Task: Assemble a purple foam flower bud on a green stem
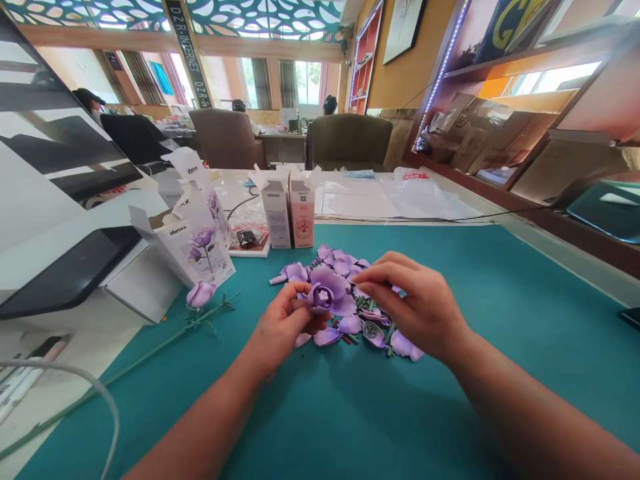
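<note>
My left hand (pixel 280 327) is closed around the base of a partly built purple toy flower (pixel 327 293). The flower's round center with a pale star-shaped stud faces me, and broad petals spread to its upper right. Just right of those petals is my right hand (pixel 420 303), its thumb and forefinger pinched together. Whatever lies between these fingertips, if anything, is too small to make out. Beneath both hands a pile of loose purple petal pieces (pixel 350 325) is spread out, with green, red and grey small parts among them.
A finished purple flower (pixel 201 293) on a long green stem lies at left on the teal mat (pixel 420 420). Opened flower boxes (pixel 200 250) and two upright boxes (pixel 289 210) stand behind. A black tablet (pixel 70 267) rests on a white box. People sit in the background.
</note>
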